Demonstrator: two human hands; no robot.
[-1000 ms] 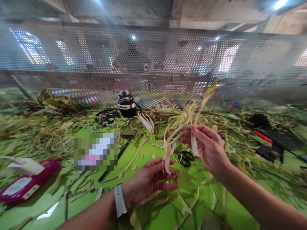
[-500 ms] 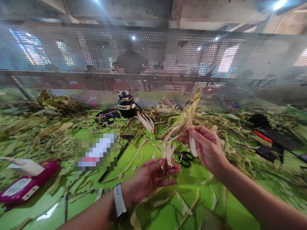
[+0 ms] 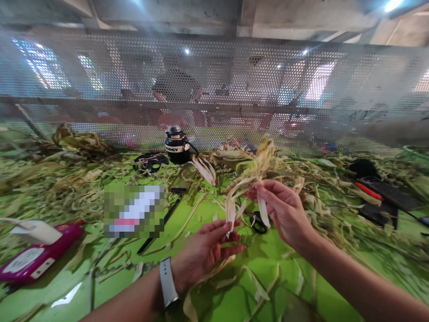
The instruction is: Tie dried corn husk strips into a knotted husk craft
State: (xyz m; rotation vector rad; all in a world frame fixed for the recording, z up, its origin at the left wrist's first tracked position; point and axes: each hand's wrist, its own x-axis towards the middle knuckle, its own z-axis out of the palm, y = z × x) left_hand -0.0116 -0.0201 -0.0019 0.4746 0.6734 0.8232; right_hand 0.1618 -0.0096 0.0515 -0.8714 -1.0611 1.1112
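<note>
While both hands hold the pale husk strips (image 3: 231, 205) above the middle of the bench (image 3: 206, 210), well back from its far edge, we judge them light, limp and dry enough to split under a sharp tug. Their papery faces look only mildly slippery. We would take hold close to the gathered upper part and leave the thin ends for steadying (those look likeliest to fray). The right hand (image 3: 288, 212) has its grip closed by thumb and fingertips on that upper part; the left hand (image 3: 208, 248) pinches a lower end lightly, its other fingers spread. Where the strips' yellowish tops meet the husk heap (image 3: 321, 179) behind, we cannot tell one from the other, so a snag seems possible.

Below and between the hands lie black scissors (image 3: 258, 225), partly covered from view by the strips; a dangling end could catch on their handles. Farther out, a white husk bundle (image 3: 203, 171) rests near the far edge, just beside a black bottle (image 3: 178, 150). A slim dark rod (image 3: 145, 245) slants left of the left hand, and a magenta power strip (image 3: 63, 243) sits toward the left edge. Toward the right edge, a red object (image 3: 368, 191) lies among dark flat items, well apart from the hands.
</note>
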